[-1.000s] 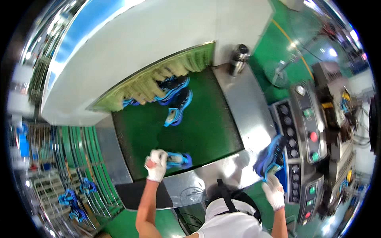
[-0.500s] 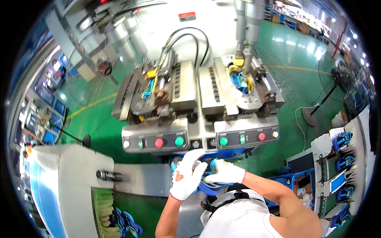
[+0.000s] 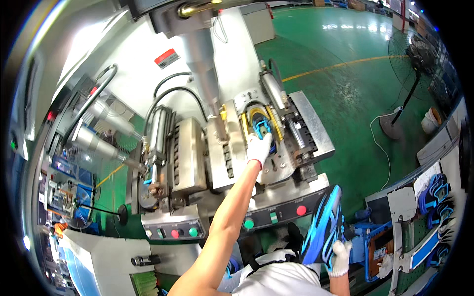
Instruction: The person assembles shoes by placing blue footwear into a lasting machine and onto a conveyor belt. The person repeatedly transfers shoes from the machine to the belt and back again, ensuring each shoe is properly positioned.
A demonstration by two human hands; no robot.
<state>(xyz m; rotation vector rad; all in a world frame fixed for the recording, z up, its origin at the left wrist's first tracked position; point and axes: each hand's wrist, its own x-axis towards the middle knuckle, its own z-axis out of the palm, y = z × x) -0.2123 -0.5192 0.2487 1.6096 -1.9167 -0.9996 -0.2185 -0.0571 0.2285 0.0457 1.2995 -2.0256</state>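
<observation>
My left hand (image 3: 259, 147), in a white glove, reaches into the right station of the pressing machine (image 3: 284, 165). Its fingers are closed on a blue-and-black shoe upper (image 3: 262, 127) sitting in the yellow-edged mould there; the fingertips are partly hidden. Low on the right, my right hand (image 3: 339, 259), also gloved, grips another shoe upper (image 3: 323, 229) with bright blue and dark panels, held up on end beside my body.
Buttons line the front control panel (image 3: 261, 217). A metal cylinder (image 3: 205, 74) stands over the machine. At right, a rack (image 3: 412, 246) bears several blue uppers, beside a blue crate (image 3: 368, 246). A floor fan (image 3: 417, 64) stands farther back.
My hands were together in front of the machine, around blue-and-black material. My left hand has gone forward into the right station; my right has moved right with a shoe upper. The view has turned rightward.
</observation>
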